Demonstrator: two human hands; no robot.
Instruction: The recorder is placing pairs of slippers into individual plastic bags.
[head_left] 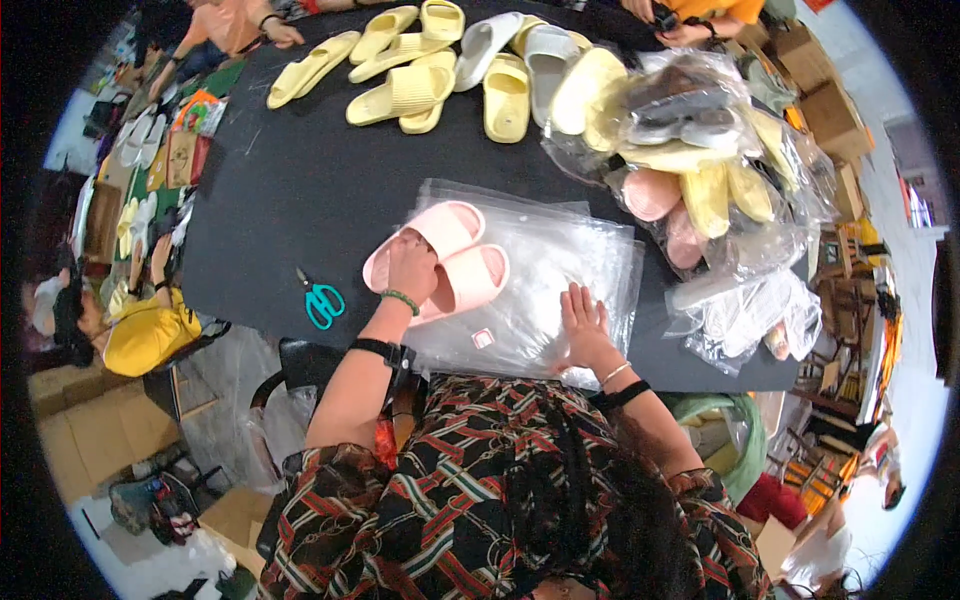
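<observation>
Pink slippers (474,279) lie as a pair on the clear plastic bags (535,270), near the middle of the desk (270,200), somewhat toward its near edge. Your left hand (412,265) is on them, its fingers bent down over the left slipper; you hide part of that slipper, so I cannot tell whether you grip it or only press on it. Your right hand (588,332) rests palm down on the right part of the bags, fingers stretched out, and you hold nothing in it. Between your hands, nearer the near edge, a small pale label (483,338) with a reddish border lies over the plastic.

To the left of the slippers, well apart from your left hand, you have scissors (323,306) with teal handles lying on the desk. Along the far edge, yellow slippers (428,85) lie in a loose row, with a white slipper (486,48) and a grey slipper (551,62) among them. Toward the far right corner and down the right side, you have a heap of bagged slippers (690,125), yellow, grey and pink. Crumpled clear plastic (750,312) lies near the right end of the near edge.
</observation>
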